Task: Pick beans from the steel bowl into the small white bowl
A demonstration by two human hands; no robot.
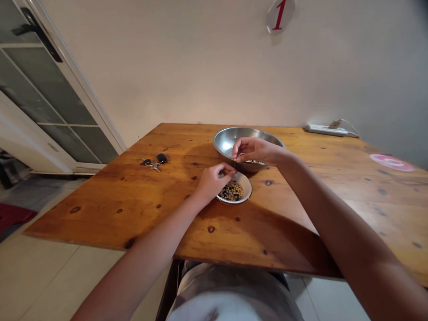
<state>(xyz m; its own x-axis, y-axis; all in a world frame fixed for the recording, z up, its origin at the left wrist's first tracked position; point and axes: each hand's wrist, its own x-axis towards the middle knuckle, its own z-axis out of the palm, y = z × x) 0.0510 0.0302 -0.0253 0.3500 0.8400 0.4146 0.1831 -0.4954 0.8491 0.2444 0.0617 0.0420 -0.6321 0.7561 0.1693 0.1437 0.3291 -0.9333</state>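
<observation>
A small white bowl (246, 186) holding mixed yellow and dark beans (232, 191) sits on the wooden table (133, 196). My left hand (214, 180) rests at the bowl's left rim, fingers curled in a pinch. Behind the white bowl stands a large steel bowl (224, 139) with a few beans on its bottom. My right hand (256, 150) hovers over the steel bowl's near rim, fingers pinched together on something too small to name.
A set of keys with a black fob (154, 162) lies on the table to the left. At the back right corner rests a white power strip (326, 129); a pink round sticker (392, 162) is farther right. A glass-paned door (50, 102) stands at left.
</observation>
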